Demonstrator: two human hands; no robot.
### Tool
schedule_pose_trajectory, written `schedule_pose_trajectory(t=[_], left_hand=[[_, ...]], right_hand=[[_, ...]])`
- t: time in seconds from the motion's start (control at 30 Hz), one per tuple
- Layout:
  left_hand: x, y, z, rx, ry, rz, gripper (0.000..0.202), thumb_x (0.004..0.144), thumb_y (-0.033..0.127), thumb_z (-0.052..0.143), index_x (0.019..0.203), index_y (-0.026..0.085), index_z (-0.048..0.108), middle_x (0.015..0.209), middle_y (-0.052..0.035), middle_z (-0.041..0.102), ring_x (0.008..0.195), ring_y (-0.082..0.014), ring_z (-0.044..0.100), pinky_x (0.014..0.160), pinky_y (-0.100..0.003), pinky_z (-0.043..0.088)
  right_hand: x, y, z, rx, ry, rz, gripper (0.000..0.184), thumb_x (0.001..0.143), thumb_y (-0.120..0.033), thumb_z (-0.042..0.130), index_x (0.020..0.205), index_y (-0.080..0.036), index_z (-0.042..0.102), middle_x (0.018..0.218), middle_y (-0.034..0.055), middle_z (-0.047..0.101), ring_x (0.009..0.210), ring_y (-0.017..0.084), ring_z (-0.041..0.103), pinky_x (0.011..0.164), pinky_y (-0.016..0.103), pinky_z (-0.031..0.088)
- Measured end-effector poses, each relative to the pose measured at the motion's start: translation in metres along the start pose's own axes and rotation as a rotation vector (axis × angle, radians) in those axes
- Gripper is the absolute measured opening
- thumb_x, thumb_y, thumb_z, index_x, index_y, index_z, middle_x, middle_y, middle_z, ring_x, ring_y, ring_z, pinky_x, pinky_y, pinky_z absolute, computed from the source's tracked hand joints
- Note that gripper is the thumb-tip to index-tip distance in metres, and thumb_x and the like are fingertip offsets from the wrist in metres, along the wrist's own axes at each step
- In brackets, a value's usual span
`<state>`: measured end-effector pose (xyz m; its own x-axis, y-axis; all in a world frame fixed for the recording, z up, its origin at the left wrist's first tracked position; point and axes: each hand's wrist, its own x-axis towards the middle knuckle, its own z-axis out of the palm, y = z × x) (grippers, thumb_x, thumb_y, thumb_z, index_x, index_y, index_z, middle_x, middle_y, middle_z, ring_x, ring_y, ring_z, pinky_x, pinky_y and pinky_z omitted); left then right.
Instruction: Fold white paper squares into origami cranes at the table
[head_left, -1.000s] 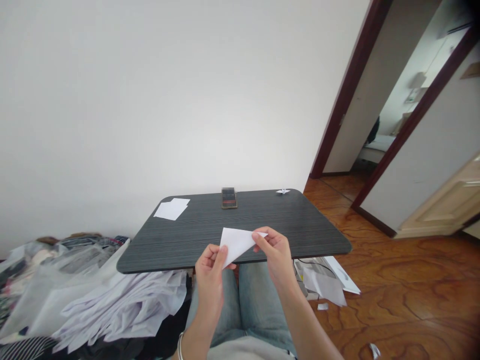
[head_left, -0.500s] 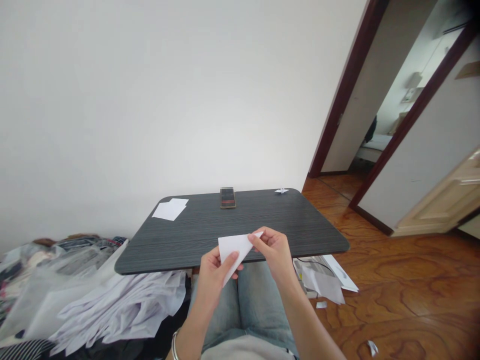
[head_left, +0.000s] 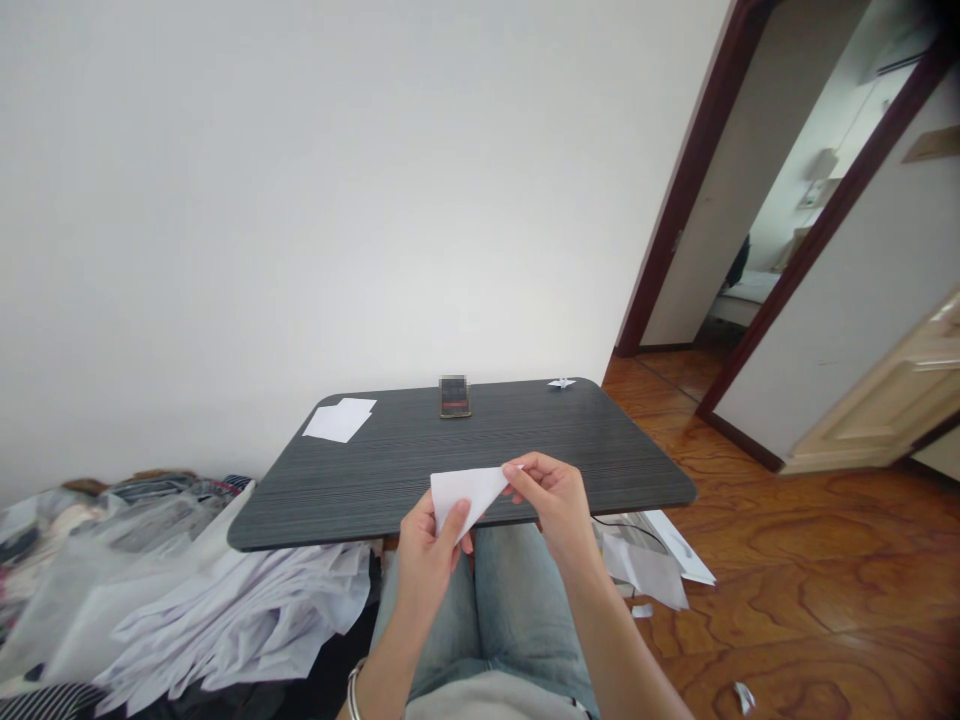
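A white sheet of paper folded into a triangle (head_left: 466,490) is held above the near edge of the dark table. My left hand (head_left: 431,540) is closed on its lower left part, the thumb pressed flat on the front face and the fingers behind. At the upper right, my right hand (head_left: 546,490) pinches the pointed corner between thumb and fingers. The paper's lower tip is hidden behind my left hand.
On the dark table (head_left: 390,450) lie white paper sheets (head_left: 340,420) at the left, a phone (head_left: 454,396) leaning upright at the back, and a small folded paper piece (head_left: 561,383) at the back right. Clothes (head_left: 247,610) are heaped at the left; papers (head_left: 645,570) lie at the right.
The folded paper has shifted slightly left. My left thumb has moved up a little on its face, and more of the right corner is covered by my right fingers.
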<state>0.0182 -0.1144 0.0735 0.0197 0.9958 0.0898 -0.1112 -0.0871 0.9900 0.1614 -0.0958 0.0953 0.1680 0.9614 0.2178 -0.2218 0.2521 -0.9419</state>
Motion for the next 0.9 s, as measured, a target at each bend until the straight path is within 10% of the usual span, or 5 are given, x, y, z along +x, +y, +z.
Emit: schedule_pose_trajectory(t=[0.9], left_hand=[[-0.0011,-0.0012,0.0021,0.011,0.020,0.017,0.033,0.076,0.045,0.059,0.084,0.013,0.059,0.045,0.0047,0.050,0.034,-0.0045,0.031,0.032,-0.015,0.022]], right_hand=[[-0.0015,-0.0004,-0.0039,-0.052,0.008,-0.039,0.022,0.070,-0.036,0.066,0.061,-0.017,0.062,0.052,0.0005,0.061,0.050,0.013,0.056,0.050,0.023,0.043]])
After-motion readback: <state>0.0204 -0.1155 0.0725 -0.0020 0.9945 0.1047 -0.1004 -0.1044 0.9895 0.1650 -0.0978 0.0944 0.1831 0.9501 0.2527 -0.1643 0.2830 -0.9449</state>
